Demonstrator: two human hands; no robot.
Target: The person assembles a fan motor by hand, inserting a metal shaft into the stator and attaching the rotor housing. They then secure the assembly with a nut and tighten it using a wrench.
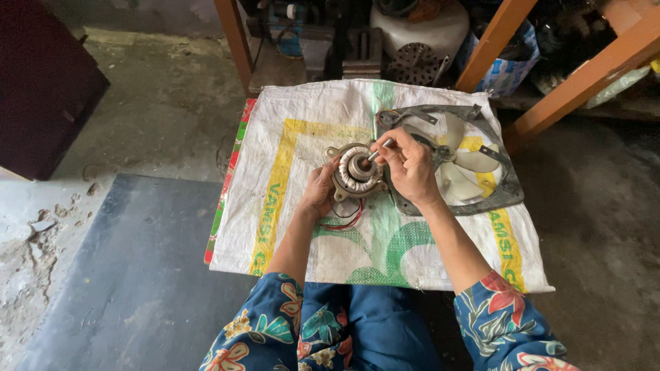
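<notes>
Under your fingers, much of the motor point(356, 172) is hidden, and what fills the shelf behind is too dark to make out. You have one motor, one fan point(459, 161) in its grey frame, one white sack point(295, 172). Your left hand point(318, 190) cups the motor's left side; your right hand point(407, 165) pinches a small metal tool point(380, 149) over its hub, with the fan just right.

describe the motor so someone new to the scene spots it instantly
On the white woven sack spread on the floor, look just left of the grey fan frame with pale blades. The motor sits between both hands: round, with wound coils and red wires trailing beneath.
</notes>
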